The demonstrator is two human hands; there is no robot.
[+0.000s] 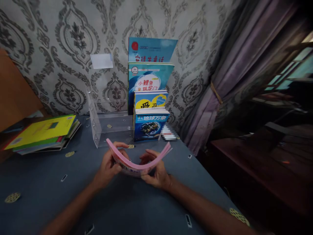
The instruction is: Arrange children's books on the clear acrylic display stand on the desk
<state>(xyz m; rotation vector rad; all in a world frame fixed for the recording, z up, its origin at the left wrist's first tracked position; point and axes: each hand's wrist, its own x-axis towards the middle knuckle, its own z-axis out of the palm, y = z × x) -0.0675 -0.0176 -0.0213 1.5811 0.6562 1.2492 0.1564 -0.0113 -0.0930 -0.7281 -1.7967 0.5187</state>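
Observation:
A pink-edged book (139, 165) is bent into a curve between my two hands, above the table and in front of the rack. My left hand (112, 161) grips its left side, thumb on the near cover and fingers behind. On the other side my right hand (157, 171) holds it the same way. Most of its cover is turned from view. Behind it stands a clear tiered rack (96, 122), its right half filled with upright books: a blue one with a globe (150, 129), a yellow and blue one (149, 100), and taller blue-green ones (153, 76) at the back.
A stack of books with a yellow cover on top (46, 129) lies at the left. A patterned wall (117, 32) rises behind the table (73, 182). To the right hang a tied curtain (204, 98) and a dark red surface (249, 166) beyond the table edge.

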